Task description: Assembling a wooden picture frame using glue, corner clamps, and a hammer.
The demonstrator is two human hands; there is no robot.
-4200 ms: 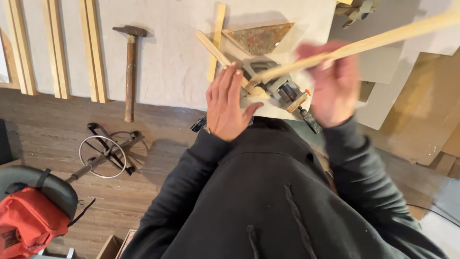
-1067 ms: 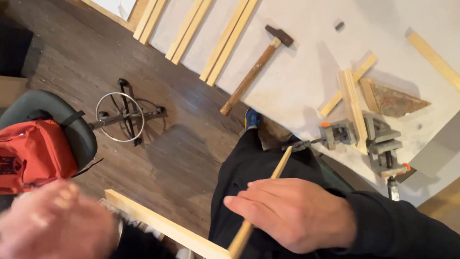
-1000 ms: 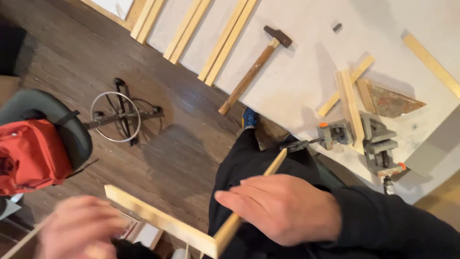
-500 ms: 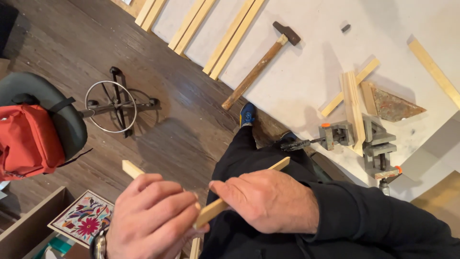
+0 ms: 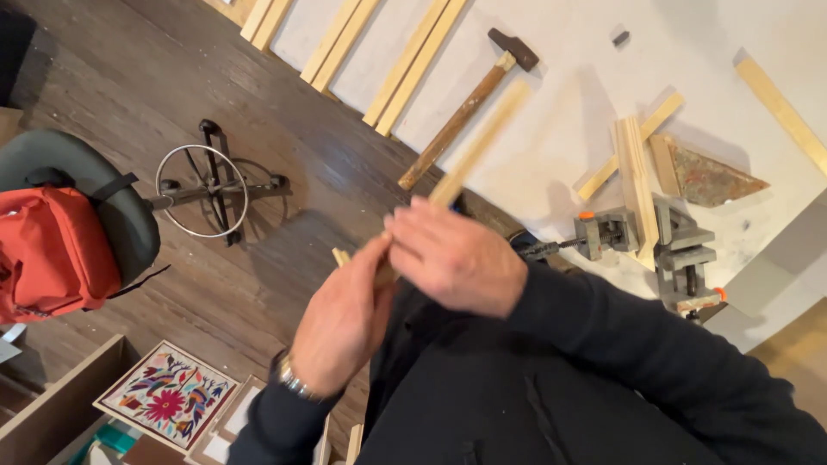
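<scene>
At far left a red backpack (image 5: 52,250) is seen resting on a grey chair (image 5: 103,185); its contents cannot be told. Below, a wooden box (image 5: 60,405) is seen beside a square tile (image 5: 166,406) painted with colourful flowers and birds. At centre a thin wooden strip (image 5: 478,142) is gripped by the left hand (image 5: 345,319) and the right hand (image 5: 452,254), both closed around it. To the right lie a hammer (image 5: 465,108) and a grey corner clamp (image 5: 663,245) holding wooden slats (image 5: 636,185).
</scene>
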